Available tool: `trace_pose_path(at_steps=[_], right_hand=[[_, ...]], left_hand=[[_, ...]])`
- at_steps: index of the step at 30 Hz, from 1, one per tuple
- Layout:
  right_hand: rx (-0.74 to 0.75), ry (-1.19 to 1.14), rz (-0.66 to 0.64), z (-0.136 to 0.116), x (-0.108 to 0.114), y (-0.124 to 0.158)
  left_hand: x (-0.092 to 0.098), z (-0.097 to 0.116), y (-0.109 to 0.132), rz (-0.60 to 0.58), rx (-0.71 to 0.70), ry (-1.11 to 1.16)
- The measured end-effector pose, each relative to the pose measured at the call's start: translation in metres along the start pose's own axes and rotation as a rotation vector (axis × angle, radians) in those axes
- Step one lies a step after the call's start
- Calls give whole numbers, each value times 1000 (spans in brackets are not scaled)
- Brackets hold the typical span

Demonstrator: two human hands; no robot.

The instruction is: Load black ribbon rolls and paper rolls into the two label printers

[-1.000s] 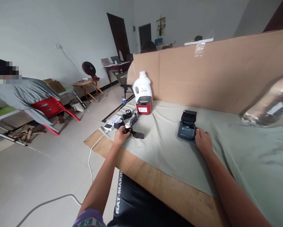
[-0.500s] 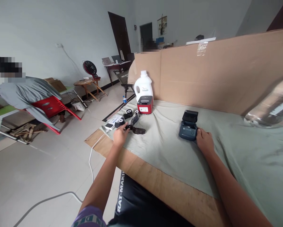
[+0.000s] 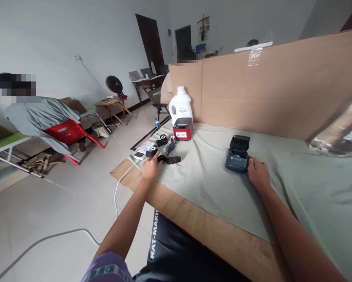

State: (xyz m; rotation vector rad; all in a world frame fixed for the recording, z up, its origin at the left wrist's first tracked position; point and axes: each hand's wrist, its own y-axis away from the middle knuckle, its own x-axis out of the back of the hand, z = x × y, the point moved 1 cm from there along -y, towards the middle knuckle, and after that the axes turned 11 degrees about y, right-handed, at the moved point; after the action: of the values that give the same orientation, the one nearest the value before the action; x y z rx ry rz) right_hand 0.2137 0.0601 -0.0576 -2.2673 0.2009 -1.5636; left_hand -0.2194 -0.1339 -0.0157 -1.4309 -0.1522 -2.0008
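Observation:
My left hand (image 3: 151, 168) reaches to the table's left end, fingers partly spread, touching a small roll (image 3: 151, 152) and a black strip (image 3: 170, 159); I cannot tell whether it grips them. More small rolls (image 3: 164, 140) lie just beyond. My right hand (image 3: 258, 172) rests closed against the near right side of a dark blue label printer (image 3: 237, 156) with its lid raised, holding it on the grey-green cloth (image 3: 205, 180).
A red printer (image 3: 182, 129) and a white jug (image 3: 180, 107) stand at the back left. A cardboard wall (image 3: 269, 86) runs behind the table. A white cable (image 3: 117, 188) drops to the floor. A person sits on a red chair (image 3: 64, 131) far left.
My left hand let the roll down from a pinch and now lies over the rolls and black strip. The right hand stays on the blue printer. The view shifted slightly.

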Motion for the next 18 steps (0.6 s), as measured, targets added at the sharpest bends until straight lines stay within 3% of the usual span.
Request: trace_pose_path(at_steps=[5,8,18], right_hand=[[-6,3,4,0,-1,0],[-12,9,9,0,-1,0],[8,-26,20,1,-2,0]], left_hand=[[11,-5,4,94,-194,2],[10,-7,6,41,-263,25],[4,6,-7,-45,-257,-129]])
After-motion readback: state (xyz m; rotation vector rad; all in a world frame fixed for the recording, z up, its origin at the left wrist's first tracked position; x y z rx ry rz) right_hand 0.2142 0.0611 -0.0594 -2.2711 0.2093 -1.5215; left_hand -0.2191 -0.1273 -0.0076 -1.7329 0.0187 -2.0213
